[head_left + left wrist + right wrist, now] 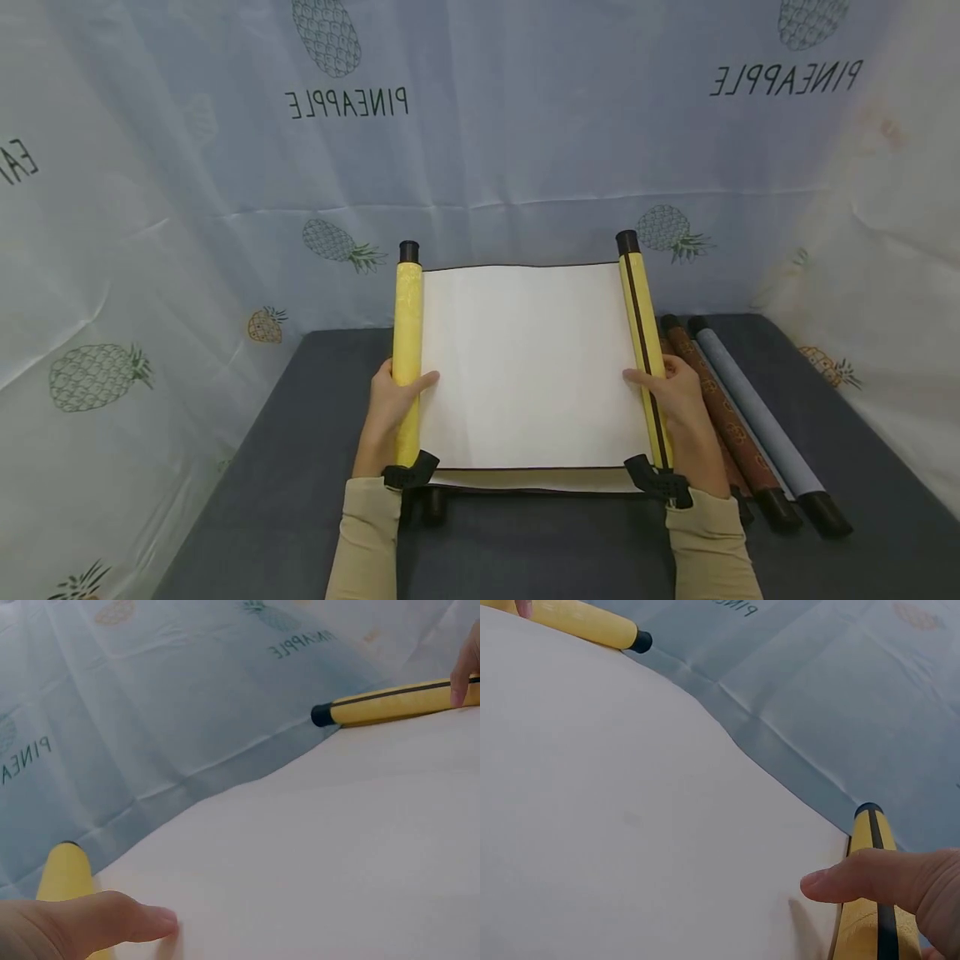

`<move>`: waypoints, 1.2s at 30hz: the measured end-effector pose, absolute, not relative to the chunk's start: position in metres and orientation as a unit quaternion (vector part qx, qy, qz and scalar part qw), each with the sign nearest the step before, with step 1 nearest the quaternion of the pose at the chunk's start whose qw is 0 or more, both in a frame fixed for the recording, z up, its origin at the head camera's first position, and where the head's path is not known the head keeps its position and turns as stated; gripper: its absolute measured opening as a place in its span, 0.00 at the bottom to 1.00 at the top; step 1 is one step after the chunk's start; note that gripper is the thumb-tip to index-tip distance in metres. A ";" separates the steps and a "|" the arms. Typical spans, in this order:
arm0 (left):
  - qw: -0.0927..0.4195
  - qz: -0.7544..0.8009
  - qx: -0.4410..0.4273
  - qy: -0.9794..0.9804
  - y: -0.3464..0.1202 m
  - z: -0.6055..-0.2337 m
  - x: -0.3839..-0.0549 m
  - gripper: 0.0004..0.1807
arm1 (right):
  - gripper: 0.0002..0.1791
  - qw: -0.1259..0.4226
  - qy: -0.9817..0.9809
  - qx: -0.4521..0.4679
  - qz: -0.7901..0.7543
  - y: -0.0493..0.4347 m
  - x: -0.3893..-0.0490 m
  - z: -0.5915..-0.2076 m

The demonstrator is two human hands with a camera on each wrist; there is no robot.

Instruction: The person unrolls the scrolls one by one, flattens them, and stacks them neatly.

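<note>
A hanging scroll is stretched between both hands, its blank white paper [525, 367] facing up. My left hand [390, 400] grips the plain yellow roll [408, 333] on the left side, with the thumb over the paper. On the right, my right hand [678, 396] holds the other yellow roll [640, 308], which has a dark stripe along it and a black end knob [627, 242]. That thumb also reaches over the paper's edge in the right wrist view [855, 881]. The fingers behind both rolls are mostly hidden.
On the dark table [285, 467] at right lie brown patterned rolls [723, 408] and a grey roll [761, 417], side by side. A black knob [433, 507] shows below the scroll's near edge. A pineapple-print curtain [510, 125] hangs behind and at the sides.
</note>
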State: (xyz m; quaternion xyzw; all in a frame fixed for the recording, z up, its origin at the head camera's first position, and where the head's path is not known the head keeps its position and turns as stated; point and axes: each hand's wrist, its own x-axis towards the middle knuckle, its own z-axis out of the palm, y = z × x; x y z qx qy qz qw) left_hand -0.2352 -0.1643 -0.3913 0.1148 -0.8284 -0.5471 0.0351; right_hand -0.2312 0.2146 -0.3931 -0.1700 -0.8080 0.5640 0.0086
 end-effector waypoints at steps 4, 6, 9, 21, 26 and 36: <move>0.028 -0.546 0.111 -0.830 -0.163 -0.391 -0.235 0.45 | 0.46 0.002 -0.803 -0.179 0.569 0.216 -0.231 -0.395; 0.026 -0.546 0.110 -0.830 -0.164 -0.391 -0.234 0.46 | 0.47 0.003 -0.803 -0.184 0.567 0.217 -0.231 -0.396; 0.026 -0.541 0.110 -0.834 -0.166 -0.390 -0.233 0.47 | 0.47 0.003 -0.803 -0.193 0.564 0.217 -0.231 -0.396; 0.027 -0.526 0.122 -0.841 -0.174 -0.389 -0.233 0.39 | 0.31 0.005 -0.817 -0.197 0.542 0.221 -0.231 -0.396; 0.031 -0.532 0.125 -0.837 -0.175 -0.388 -0.233 0.30 | 0.31 0.003 -0.824 -0.191 0.534 0.226 -0.231 -0.395; 0.026 -0.540 0.131 -0.831 -0.176 -0.386 -0.233 0.25 | 0.36 -0.007 -0.824 -0.171 0.540 0.231 -0.228 -0.392</move>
